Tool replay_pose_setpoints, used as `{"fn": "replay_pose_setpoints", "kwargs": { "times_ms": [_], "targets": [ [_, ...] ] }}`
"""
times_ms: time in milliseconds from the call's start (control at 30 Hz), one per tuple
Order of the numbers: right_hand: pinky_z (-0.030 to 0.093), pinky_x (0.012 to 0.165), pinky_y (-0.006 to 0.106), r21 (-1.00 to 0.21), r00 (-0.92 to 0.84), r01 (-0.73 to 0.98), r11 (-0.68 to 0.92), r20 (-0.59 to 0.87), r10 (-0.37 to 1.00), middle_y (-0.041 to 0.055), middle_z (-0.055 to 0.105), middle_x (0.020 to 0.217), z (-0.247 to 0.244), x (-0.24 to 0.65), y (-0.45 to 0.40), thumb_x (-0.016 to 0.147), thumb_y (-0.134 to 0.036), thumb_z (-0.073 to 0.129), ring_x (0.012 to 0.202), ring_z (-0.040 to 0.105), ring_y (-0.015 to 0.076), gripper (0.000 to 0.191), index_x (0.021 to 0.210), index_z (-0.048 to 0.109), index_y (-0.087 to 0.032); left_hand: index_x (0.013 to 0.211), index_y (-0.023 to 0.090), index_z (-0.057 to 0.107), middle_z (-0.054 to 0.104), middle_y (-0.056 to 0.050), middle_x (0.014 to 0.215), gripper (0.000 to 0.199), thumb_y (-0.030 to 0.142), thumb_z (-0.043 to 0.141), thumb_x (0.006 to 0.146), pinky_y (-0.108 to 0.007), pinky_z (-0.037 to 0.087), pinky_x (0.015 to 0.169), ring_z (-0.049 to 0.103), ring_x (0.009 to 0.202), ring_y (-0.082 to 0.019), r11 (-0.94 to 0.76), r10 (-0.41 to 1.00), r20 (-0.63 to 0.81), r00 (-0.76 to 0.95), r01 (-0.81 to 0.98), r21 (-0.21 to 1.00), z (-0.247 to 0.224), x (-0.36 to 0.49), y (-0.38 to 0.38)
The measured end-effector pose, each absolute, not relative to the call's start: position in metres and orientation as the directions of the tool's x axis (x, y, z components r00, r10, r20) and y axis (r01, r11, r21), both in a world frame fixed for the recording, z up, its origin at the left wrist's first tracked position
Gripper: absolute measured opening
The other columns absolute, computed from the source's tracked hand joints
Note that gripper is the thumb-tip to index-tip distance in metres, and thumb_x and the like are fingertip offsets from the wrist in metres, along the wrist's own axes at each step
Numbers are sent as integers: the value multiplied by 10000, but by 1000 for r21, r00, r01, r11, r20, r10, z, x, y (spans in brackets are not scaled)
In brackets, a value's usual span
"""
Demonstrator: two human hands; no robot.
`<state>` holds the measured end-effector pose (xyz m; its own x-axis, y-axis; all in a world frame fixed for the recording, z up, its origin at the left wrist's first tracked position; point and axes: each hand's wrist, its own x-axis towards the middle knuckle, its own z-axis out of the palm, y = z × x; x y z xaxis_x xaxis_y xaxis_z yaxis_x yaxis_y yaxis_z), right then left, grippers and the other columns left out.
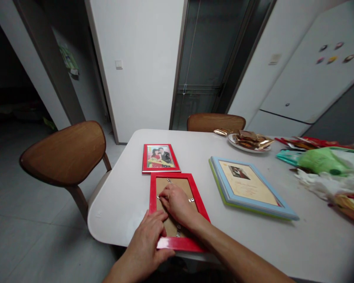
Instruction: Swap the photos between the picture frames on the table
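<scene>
A red picture frame [199, 198] lies face down at the table's near edge, its brown backing board [172, 228] showing. My left hand [149, 237] grips the frame's lower left corner, with the thumb at the bottom rail and the fingers over the left side. Above the board, my right hand [178, 202] is closed, its fingertips pinched at a small metal clip [158, 197] on the left inner edge. Other metal clips sit at the top, right and bottom edges. Just beyond lies a second red frame [144, 159], face up, holding a photo of two people.
A stack of light blue and green frames [253, 182] lies to the right. Farther back stands a plate [249, 149] of gold-wrapped packets. Plastic bags [324, 163] crowd the right end of the white table [120, 196]. Wooden chairs stand at the left [67, 153] and far side [215, 122].
</scene>
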<state>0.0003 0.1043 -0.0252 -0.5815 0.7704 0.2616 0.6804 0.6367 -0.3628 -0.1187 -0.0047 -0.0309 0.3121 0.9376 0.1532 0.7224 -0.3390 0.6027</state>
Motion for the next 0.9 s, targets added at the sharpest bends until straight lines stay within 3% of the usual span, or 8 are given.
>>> {"fn": "replay_pose_setpoints", "kwargs": {
  "times_ms": [133,233,367,533,767,900],
  "targets": [
    [354,614,225,-325,-647,636,700,270,713,44,569,689,-27,1,101,773,-166,462,678,486,123,229,632,642,-157,812,189,515,473,-103,1227,258,222,662,603,-467,257,988,377,1165,-258,-333,939,150,308,719,610,-33,-119,-5],
    [365,639,224,-359,-670,597,717,268,692,41,578,713,-25,4,103,786,-191,455,707,503,126,223,682,651,-166,800,190,515,468,-109,1234,253,226,665,599,-467,254,988,373,1170,-263,-325,943,144,301,724,608,-33,-119,-5],
    [375,675,233,-418,-489,708,569,292,822,59,604,806,-23,11,122,790,-239,462,754,530,139,194,829,634,-158,761,192,504,469,-113,1236,227,233,663,604,-463,263,983,376,1169,-263,-307,947,115,301,732,609,-29,-118,-6],
    [349,583,231,-394,-286,849,352,218,933,59,631,768,-27,12,151,759,-297,497,713,557,157,177,759,622,-172,758,191,495,466,-120,1239,225,231,655,605,-471,261,980,369,1175,-265,-299,948,99,302,741,601,-28,-118,-6],
    [330,545,252,-423,-196,864,273,217,956,104,639,769,-33,7,162,754,-294,482,689,570,190,195,755,610,-147,760,176,506,454,-130,1250,230,183,654,584,-465,236,999,355,1188,-255,-287,952,68,300,787,546,-26,-116,-5],
    [357,552,236,-469,-250,818,332,230,941,75,643,745,-24,14,157,763,-295,459,665,567,161,211,724,610,-154,806,171,520,458,-149,1242,332,229,702,535,-555,179,990,359,1179,-307,-261,956,15,293,826,500,-16,-106,-5]
  ]
}}
